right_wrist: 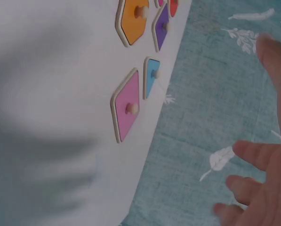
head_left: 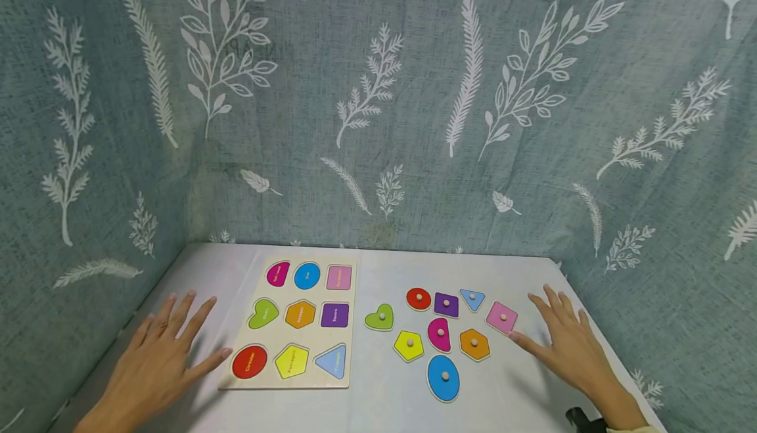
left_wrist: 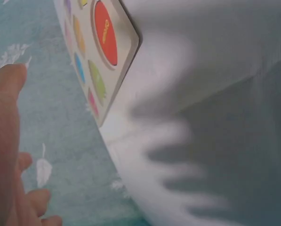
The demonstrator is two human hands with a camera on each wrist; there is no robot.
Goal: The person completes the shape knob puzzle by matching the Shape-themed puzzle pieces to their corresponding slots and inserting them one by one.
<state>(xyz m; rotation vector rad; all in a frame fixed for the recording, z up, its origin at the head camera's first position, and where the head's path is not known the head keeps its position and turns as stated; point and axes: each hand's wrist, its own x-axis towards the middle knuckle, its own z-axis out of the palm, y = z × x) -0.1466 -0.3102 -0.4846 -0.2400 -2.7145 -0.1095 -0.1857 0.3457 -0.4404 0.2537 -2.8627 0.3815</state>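
Observation:
My left hand (head_left: 156,357) hovers with spread fingers at the left of a cream shape puzzle board (head_left: 278,321), its thumb close to the board's front left corner. Coloured recesses with printed words fill the board, such as a red circle (head_left: 250,361) and a purple square (head_left: 334,315). On the right, my right hand (head_left: 570,347) is spread and holds nothing; its thumb tip lies close to the pink square piece (head_left: 501,317). Loose knobbed pieces lie between board and hand, among them an orange hexagon (head_left: 474,344), a blue oval (head_left: 443,378) and a green heart (head_left: 380,317).
A white table (head_left: 378,413) carries everything, its back edge against a grey-green leaf-patterned curtain (head_left: 414,177). Nearer the middle lie a red circle piece (head_left: 418,294), a yellow pentagon piece (head_left: 408,353) and a light blue triangle piece (head_left: 472,305). A black strap (head_left: 582,420) shows at the right wrist.

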